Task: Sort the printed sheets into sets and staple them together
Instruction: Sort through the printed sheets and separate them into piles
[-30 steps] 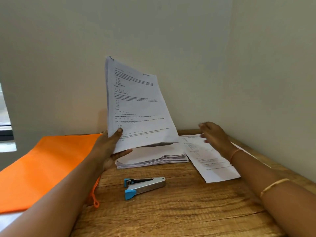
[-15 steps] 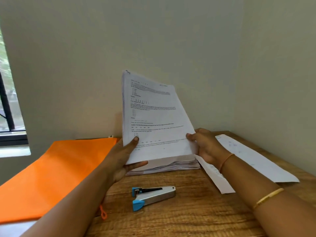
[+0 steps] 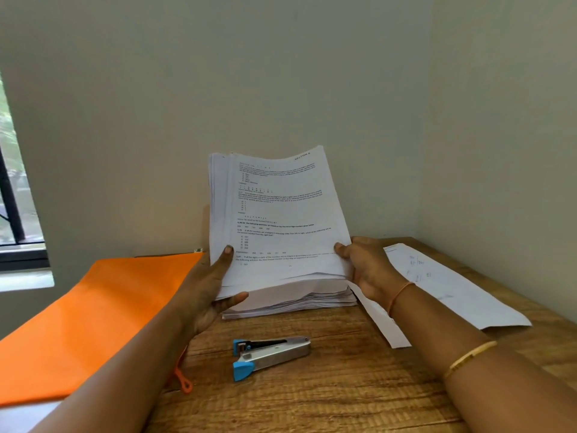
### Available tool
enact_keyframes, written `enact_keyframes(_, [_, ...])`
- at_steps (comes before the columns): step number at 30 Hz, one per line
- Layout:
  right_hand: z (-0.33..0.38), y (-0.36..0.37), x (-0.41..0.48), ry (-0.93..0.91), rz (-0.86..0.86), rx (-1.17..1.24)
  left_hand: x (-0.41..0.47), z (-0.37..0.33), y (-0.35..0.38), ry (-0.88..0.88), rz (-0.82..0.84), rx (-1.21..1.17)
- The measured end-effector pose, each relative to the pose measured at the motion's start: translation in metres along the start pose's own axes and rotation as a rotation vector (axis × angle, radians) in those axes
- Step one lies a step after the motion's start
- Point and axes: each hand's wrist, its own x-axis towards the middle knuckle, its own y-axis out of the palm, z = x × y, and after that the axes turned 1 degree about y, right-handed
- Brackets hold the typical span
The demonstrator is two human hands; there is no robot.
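Holding the bundle of printed sheets [image 3: 281,214] upright in both hands, you have it squared toward you, its lower edge just above the flat stack [image 3: 296,303] that lies on the wooden table [image 3: 312,401] against the wall. A second ago only your left hand [image 3: 209,285] carried it, while your right hand [image 3: 365,267] lay open over the loose sheets [image 3: 452,289] off to the right. Half a second ago the right hand had come across to the bundle's right edge, and now it pinches that edge low down, thumb on the printed face, the other fingers hidden behind the paper. Your left hand grips the lower left corner: thumb pressed flat on the front page, one finger curled under the bottom edge (the rest I cannot make out). The bundle stands straighter than before, and its back pages show fanned out along the left side.

The stapler [image 3: 271,354], silver with blue ends, lies on the table near you, apart from both hands and in the same place as before. The orange folder [image 3: 93,323] lies to the left, partly under your left forearm.
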Motion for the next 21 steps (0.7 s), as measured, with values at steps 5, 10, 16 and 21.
enact_keyframes(5, [0.0, -0.001, 0.003, 0.018, -0.006, 0.0, 0.001, 0.0, 0.0, 0.025, -0.032, 0.027])
enact_keyframes(10, [0.002, -0.006, -0.003, -0.114, -0.063, -0.313, 0.002, 0.002, -0.001, 0.053, -0.037, 0.067])
enact_keyframes(16, [0.013, -0.027, -0.003, -0.254, -0.174, -0.576, 0.004, 0.004, -0.004, 0.096, -0.06, 0.128])
enact_keyframes(21, [0.041, -0.09, 0.008, -0.217, -0.355, -0.719, 0.006, 0.004, -0.005, 0.095, -0.066, 0.143])
